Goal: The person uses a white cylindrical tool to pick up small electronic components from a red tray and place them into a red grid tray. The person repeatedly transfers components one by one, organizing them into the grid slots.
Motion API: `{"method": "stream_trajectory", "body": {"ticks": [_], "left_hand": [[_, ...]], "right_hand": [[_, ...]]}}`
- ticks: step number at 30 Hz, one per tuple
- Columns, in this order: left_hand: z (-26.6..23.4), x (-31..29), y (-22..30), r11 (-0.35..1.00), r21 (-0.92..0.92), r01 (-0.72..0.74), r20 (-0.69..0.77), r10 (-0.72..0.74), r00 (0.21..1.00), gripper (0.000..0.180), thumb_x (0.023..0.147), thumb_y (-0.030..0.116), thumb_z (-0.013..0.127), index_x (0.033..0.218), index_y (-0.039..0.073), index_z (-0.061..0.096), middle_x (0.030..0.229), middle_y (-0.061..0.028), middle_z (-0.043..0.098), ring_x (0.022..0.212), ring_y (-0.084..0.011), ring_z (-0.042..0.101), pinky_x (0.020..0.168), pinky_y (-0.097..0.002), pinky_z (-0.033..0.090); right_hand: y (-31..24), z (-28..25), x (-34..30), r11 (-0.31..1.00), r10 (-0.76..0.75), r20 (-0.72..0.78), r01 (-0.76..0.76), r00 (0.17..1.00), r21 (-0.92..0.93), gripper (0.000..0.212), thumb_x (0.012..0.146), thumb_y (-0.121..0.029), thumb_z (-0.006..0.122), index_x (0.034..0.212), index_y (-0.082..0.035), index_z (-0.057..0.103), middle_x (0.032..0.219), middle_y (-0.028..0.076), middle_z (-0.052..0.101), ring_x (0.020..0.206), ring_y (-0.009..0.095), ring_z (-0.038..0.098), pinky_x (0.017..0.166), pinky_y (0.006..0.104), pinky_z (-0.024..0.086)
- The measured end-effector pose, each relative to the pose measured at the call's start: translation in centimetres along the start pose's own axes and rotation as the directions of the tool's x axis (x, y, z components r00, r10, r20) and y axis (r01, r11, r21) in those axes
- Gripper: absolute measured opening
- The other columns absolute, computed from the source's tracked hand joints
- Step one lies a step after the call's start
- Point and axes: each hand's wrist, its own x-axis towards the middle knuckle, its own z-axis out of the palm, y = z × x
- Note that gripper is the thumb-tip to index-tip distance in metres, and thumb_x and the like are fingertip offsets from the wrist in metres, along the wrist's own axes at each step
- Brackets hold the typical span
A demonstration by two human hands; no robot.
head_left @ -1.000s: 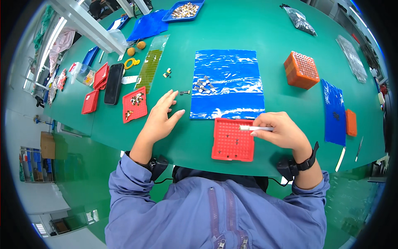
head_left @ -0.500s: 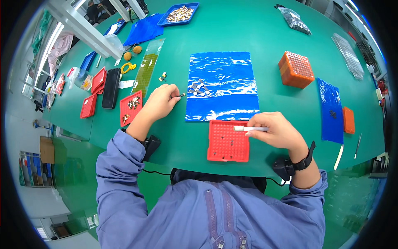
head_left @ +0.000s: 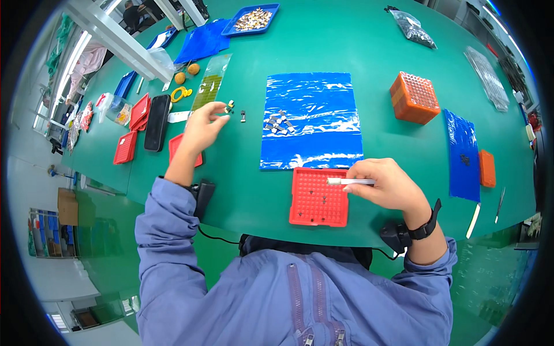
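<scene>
Left hand [head_left: 202, 130]: thumb and forefinger parted, nothing visibly gripped; fingertips right at a cluster of small pieces [head_left: 230, 106], contact impossible to tell. Just right of that hand, a lone piece [head_left: 243, 116]; farther right, a blue sheet [head_left: 314, 151] bearing grey chips [head_left: 279, 123]. Partly hidden beneath the left wrist, a red dish [head_left: 175, 145]. Right hand [head_left: 385, 183]: pinching a white pen [head_left: 353, 181], end pointing left across a red tray [head_left: 299, 199] with dark bits [head_left: 324, 199] in it. Recommended: use fingertips only, separate pieces singly, press lightly; keep wrist clear of the dish, and pen steady, clear of the bits.
</scene>
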Motion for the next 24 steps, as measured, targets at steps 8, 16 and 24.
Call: {"method": "stream_trajectory", "body": {"ticks": [8, 16, 24], "left_hand": [[-5.8, -5.4, -3.5, 0.919, 0.361, 0.16, -0.152, -0.111, 0.982, 0.026, 0.075, 0.016, 0.069, 0.097, 0.002, 0.065, 0.096, -0.0165, 0.062, 0.09, -0.0243, 0.061, 0.079, -0.0328, 0.048], [-7.8, -9.8, -8.0, 0.878, 0.398, 0.267, -0.287, -0.157, 0.945, 0.03, 0.076, 0.019, 0.069, 0.098, 0.003, 0.057, 0.086, -0.0125, 0.056, 0.078, -0.0256, 0.055, 0.072, -0.0351, 0.046], [-7.3, -10.5, -6.1, 0.932, 0.358, 0.06, -0.196, 0.013, 0.98, 0.026, 0.076, 0.013, 0.069, 0.099, 0.005, 0.06, 0.093, -0.0065, 0.058, 0.087, -0.0189, 0.056, 0.073, -0.0306, 0.045]], "right_hand": [[0.1, 0.0, 0.0, 0.999, 0.033, 0.005, -0.033, 0.999, -0.011, 0.016, 0.079, -0.019, 0.067, 0.081, -0.005, 0.061, 0.068, 0.011, 0.06, 0.062, 0.024, 0.059, 0.055, 0.0328, 0.046], [0.2, 0.1, 0.3, 0.998, 0.061, -0.02, -0.061, 0.998, 0.005, 0.014, 0.078, -0.016, 0.067, 0.082, -0.003, 0.061, 0.067, 0.01, 0.058, 0.059, 0.021, 0.057, 0.054, 0.0312, 0.044], [0.0, 0.0, 0.4, 0.992, 0.126, -0.016, -0.126, 0.992, -0.004, 0.015, 0.076, -0.014, 0.069, 0.083, -0.002, 0.062, 0.063, 0.008, 0.056, 0.055, 0.017, 0.053, 0.051, 0.0283, 0.042]]}}
